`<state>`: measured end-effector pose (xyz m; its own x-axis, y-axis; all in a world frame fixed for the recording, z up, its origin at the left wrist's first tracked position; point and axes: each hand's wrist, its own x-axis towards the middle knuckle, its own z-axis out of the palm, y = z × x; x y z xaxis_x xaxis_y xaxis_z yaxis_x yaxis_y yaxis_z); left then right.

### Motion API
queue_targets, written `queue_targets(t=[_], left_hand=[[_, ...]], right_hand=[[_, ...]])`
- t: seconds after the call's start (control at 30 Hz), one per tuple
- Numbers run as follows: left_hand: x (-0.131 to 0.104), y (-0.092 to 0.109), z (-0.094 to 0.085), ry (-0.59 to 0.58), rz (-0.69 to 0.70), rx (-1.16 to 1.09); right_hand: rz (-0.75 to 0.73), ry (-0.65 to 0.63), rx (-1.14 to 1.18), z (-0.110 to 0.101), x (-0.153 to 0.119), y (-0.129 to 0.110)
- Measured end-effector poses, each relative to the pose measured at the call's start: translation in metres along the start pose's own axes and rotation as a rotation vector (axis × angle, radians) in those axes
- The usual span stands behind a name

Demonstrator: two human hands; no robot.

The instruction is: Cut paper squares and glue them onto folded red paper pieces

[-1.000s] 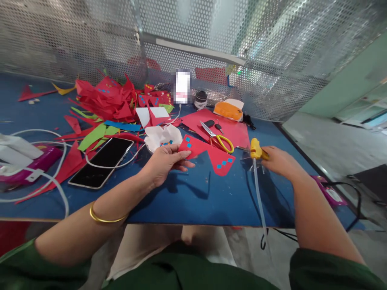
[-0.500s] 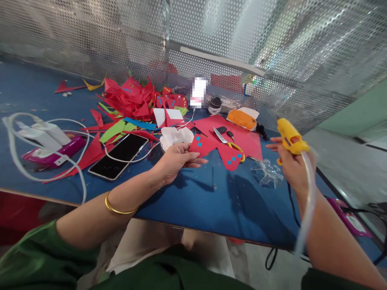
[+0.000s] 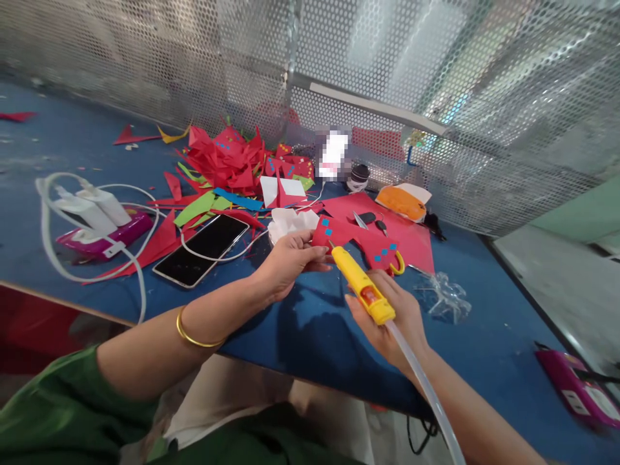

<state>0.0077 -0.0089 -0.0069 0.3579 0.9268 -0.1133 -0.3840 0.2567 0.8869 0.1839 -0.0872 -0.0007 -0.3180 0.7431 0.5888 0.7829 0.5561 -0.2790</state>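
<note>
Between the thumb and fingers of my left hand point(image 3: 293, 261) is the left end of a red paper cutout point(image 3: 356, 234) with small blue squares at both ends. My right hand point(image 3: 394, 316) is wrapped round a yellow hot glue gun point(image 3: 361, 281), a long clear glue stick point(image 3: 429, 394) sticking out of its back. The gun's nozzle points at the cutout close to my left fingertips; whether it touches the paper I cannot tell. Behind the cutout lie scissors point(image 3: 399, 262) with yellow handles, partly hidden, on a red paper sheet point(image 3: 417, 242).
A heap of red paper scraps point(image 3: 227, 161) lies at the back. A dark-screened phone point(image 3: 206, 248), a white cable and a purple power strip point(image 3: 106, 236) are on the left. Crumpled clear plastic point(image 3: 448, 298) sits right of my right hand. A perforated metal panel point(image 3: 203, 71) borders the table.
My right hand has brought the glue gun in from the right, down to the red cutout. My left hand still holds the cutout. The view has shifted slightly.
</note>
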Motion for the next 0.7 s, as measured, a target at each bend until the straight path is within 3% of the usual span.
queue_targets(t=[0.7], left_hand=[[0.0004,-0.0031,-0.0005,0.018,-0.001,0.049]], right_hand=[[-0.027,0.006,-0.172,0.0034,-0.0076,0.0040]])
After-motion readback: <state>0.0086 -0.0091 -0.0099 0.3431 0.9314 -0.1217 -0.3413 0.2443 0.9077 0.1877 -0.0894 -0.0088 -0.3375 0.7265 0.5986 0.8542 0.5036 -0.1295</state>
